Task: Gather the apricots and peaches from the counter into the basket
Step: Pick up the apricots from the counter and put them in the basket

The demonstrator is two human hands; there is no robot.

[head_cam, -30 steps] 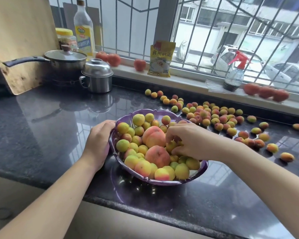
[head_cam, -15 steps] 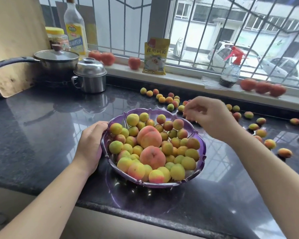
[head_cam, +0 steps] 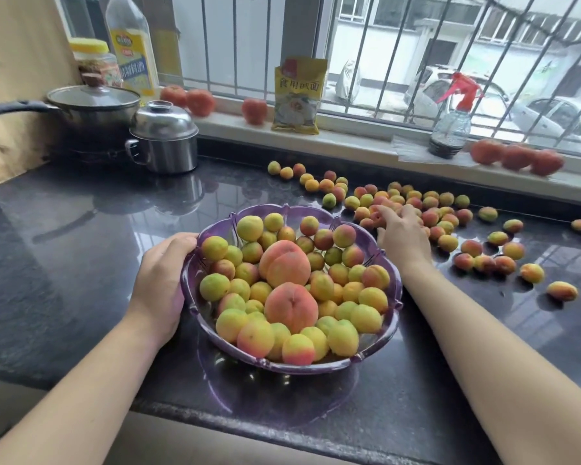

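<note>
While fruit lies loose: left hand (head_cam: 163, 283) grips basket (head_cam: 190, 280) rim;
Right hand (head_cam: 404, 233): fingers spread — touching apricots (head_cam: 430, 218) on counter (head_cam: 81, 246);
Basket: peaches (head_cam: 291, 286) atop

A purple basket (head_cam: 388, 273) is set upright on the dark desk (head_cam: 81, 250), heaped with small yellow-green and red apricots (head_cam: 230, 325) around two large peaches (head_cam: 291, 307); more apricots (head_cam: 446, 213) are scattered behind and right of it
</note>
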